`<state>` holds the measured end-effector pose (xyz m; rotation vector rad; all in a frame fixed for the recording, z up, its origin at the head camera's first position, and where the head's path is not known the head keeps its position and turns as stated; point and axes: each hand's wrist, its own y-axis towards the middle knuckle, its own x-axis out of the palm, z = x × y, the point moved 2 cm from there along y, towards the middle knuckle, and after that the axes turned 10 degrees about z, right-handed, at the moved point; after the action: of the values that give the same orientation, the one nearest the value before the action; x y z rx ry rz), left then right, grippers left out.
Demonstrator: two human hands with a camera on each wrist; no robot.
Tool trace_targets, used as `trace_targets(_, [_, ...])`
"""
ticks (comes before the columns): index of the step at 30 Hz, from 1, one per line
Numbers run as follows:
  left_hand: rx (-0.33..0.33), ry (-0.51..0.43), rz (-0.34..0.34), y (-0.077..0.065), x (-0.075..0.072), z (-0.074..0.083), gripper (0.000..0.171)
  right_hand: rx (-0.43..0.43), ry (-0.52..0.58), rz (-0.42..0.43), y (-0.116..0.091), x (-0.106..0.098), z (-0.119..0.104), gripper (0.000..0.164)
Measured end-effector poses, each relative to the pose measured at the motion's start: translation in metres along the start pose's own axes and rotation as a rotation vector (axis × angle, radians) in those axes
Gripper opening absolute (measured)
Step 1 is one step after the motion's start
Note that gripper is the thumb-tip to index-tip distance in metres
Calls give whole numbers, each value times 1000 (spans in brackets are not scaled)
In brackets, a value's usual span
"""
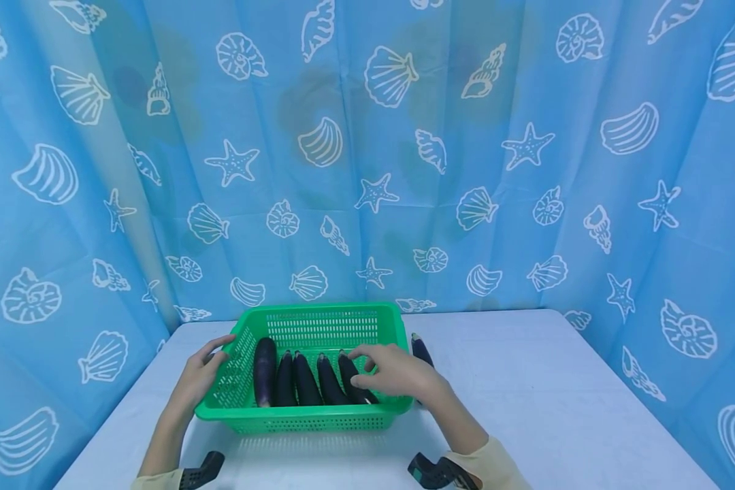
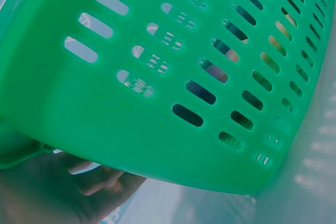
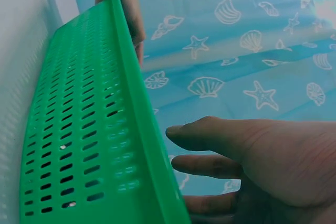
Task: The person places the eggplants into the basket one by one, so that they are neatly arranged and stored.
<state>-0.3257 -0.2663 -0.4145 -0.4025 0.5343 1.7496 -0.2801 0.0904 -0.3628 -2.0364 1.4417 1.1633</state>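
Observation:
A green plastic basket with slotted walls stands on the table, several dark purple eggplants lying side by side in it. My left hand is at the basket's left rim, its index finger stretched along the edge. In the left wrist view, the left fingers show beside the rim. Over the right part of the basket hovers my right hand, thumb and fingers apart with nothing between them, above the rightmost eggplant inside. One more eggplant lies outside, just right of the basket, partly hidden by the right hand.
A white cloth covers the table, extending right of the basket. Blue curtains with white shell and starfish prints hang behind and along both sides. Dark wrist-worn devices sit on both forearms, near the table's front.

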Motion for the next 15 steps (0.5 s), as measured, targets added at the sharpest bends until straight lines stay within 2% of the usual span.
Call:
trace_targets(8, [0,-3,2,0,-1,-1,48,-42,57,38,-4,-9,4,42])
trace_targets(15, [-4,-14,-6,1,-1,-1,48,-110,47,112,-6,-15,14,39])
